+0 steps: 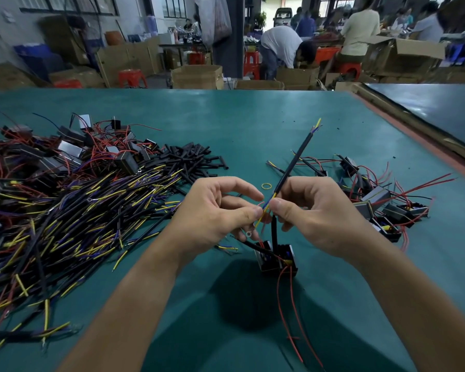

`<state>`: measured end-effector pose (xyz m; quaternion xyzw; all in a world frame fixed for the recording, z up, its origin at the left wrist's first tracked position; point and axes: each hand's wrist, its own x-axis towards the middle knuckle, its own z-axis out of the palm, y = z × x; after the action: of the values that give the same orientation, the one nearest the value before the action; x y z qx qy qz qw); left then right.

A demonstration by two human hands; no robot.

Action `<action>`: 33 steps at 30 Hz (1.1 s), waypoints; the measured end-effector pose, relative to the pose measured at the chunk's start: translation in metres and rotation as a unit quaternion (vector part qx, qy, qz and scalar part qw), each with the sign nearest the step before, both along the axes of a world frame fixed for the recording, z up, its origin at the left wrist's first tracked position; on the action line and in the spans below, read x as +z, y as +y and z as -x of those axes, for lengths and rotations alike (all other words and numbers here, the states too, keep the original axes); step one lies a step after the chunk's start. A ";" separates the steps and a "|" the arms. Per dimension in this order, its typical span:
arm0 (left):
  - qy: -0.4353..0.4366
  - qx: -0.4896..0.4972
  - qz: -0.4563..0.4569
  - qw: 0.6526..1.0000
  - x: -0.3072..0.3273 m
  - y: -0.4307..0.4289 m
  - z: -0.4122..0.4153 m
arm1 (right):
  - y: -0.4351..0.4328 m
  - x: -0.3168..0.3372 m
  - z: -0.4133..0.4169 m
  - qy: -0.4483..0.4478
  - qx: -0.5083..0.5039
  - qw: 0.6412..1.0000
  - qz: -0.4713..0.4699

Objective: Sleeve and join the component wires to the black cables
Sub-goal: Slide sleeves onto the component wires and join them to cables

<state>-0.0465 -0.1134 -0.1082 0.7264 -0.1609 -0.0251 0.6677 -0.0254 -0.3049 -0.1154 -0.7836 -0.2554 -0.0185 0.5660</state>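
Diagonally upright black cable (293,165), far-right tip

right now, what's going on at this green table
A person is joining wires. The left hand and right hand pinch the yellow and blue wire ends of a black cable above a small black component. Piles of cables and black sleeve tubes lie left; more components sit right.

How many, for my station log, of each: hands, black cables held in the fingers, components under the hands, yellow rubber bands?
Hands: 2 (left hand, right hand)
Held black cable: 1
Component under the hands: 1
Yellow rubber band: 1
Total: 5
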 end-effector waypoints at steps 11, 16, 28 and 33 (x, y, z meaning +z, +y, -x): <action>0.023 -0.051 0.005 0.998 0.002 0.005 0.002 | 0.003 0.006 0.002 0.030 -0.060 0.985 -0.161; 0.052 -0.109 0.003 0.993 0.004 0.007 0.005 | -0.005 0.004 -0.003 -0.057 -0.142 0.981 -0.120; -0.008 -0.043 0.036 0.998 0.005 0.005 0.002 | -0.002 0.006 -0.006 -0.097 -0.212 0.966 -0.111; -0.068 0.180 -0.099 0.976 -0.003 0.008 -0.011 | 0.001 0.012 -0.001 0.073 -0.090 0.979 -0.167</action>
<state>-0.0356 -0.1055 -0.1110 0.8058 -0.0698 0.1294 0.5737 -0.0244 -0.3038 -0.1031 -0.6968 -0.1353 -0.0545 0.7023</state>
